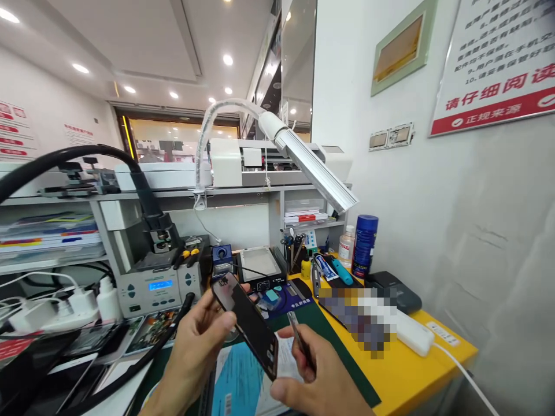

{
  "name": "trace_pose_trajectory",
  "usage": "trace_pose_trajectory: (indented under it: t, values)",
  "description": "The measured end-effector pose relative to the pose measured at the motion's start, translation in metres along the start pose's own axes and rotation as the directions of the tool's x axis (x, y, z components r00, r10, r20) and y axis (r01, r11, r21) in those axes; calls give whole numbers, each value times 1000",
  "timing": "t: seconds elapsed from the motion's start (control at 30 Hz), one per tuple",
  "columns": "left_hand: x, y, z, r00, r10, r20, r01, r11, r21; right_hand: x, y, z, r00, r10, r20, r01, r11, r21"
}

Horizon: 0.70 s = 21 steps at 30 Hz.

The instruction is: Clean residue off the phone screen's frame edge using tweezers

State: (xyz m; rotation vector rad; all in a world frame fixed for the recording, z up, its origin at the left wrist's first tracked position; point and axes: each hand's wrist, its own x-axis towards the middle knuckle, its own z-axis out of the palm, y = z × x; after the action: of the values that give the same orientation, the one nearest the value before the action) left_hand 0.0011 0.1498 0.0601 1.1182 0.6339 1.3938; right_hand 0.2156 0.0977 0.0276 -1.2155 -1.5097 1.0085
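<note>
A dark smartphone (249, 326) is tilted above the work mat, its glossy black face toward me. My left hand (202, 335) grips it by the upper part, thumb on the near edge and fingertips showing behind. My right hand (314, 370) is closed around a slim metal tool (299, 335), whose silvery tip points up and away beside the phone's lower end. Beneath the phone lies a blue and white packet (238, 375) on the green mat (342, 364).
A soldering station (150, 289) with a lit display stands left, near a black hose (141, 361). Phones and white chargers (39, 315) crowd the far left. Behind are a pen holder and a blue can (365, 245); a white power strip (414, 332) lies right. A lamp (318, 170) hangs above.
</note>
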Motion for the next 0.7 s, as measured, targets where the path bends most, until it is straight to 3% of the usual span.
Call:
trace_pose_trajectory:
  t: [0.17,0.33,0.57,0.7]
  values:
    - [18,11,-7,971,-225,-83,216,970,-110,10,-5,-29,995,-12,-103,3,996,-86]
    - [25,2,-16,927,-346,-149,308,924,-225,21,-15,-48,970,-173,-171,114,945,-307]
    - [24,-6,-22,906,-369,-208,305,909,-286,40,-2,-43,974,-198,109,226,823,-521]
    - [26,-6,-26,901,-413,-134,357,881,-311,44,-1,-46,962,-142,233,253,783,-567]
